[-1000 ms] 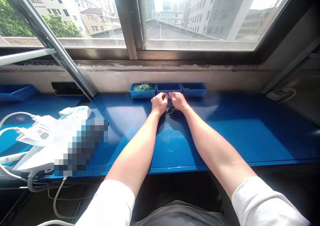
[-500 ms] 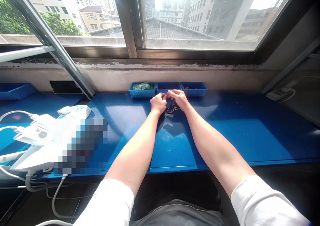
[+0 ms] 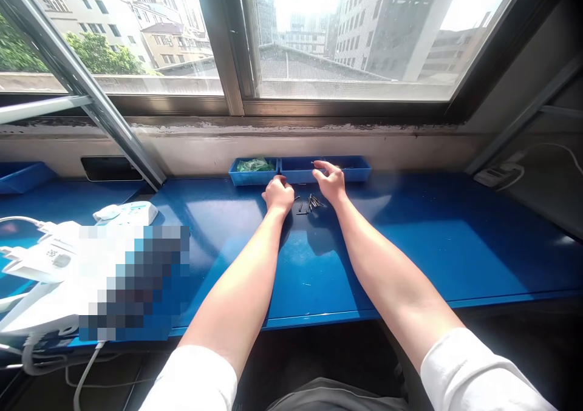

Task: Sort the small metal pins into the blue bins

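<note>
On blue bench, screw-like pieces lie loose. My left hand, curled, and right hand, near blue bin, now separated; joint handling seemingly paused. Cannot tell whether fingers clamp anything.

Metal pieces, glossy tabletop, plastic bin
</note>
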A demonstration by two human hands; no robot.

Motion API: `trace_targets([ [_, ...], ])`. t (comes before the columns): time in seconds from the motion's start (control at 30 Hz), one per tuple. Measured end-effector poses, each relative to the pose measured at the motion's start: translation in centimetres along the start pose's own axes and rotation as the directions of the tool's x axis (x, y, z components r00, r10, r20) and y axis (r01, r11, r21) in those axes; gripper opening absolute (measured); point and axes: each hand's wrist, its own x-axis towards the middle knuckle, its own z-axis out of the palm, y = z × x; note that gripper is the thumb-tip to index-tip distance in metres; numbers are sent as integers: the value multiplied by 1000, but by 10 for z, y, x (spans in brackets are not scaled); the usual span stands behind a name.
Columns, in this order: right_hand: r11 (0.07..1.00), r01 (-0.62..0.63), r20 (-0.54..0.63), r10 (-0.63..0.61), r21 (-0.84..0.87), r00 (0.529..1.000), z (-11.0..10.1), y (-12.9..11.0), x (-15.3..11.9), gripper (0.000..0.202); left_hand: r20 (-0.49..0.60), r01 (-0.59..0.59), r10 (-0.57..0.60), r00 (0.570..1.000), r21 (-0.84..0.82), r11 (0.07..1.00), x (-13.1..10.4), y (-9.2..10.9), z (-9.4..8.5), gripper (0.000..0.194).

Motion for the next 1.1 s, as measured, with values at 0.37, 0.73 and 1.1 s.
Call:
trace_targets([
  [0.37, 909, 133, 145, -81, -395, 986, 12, 3, 0, 57, 110, -50, 36, 993, 132, 990, 1, -3, 7, 28],
  [0.73, 931, 76, 25, -72, -356, 997, 16, 7, -5, 44, 147, -72, 55, 988, 111, 991, -3, 2, 2, 23],
  [1.1, 958, 127, 33, -123, -256, 992, 14, 5, -10, 19, 256, -96, 69, 964, 94, 991, -5, 3, -5, 25],
])
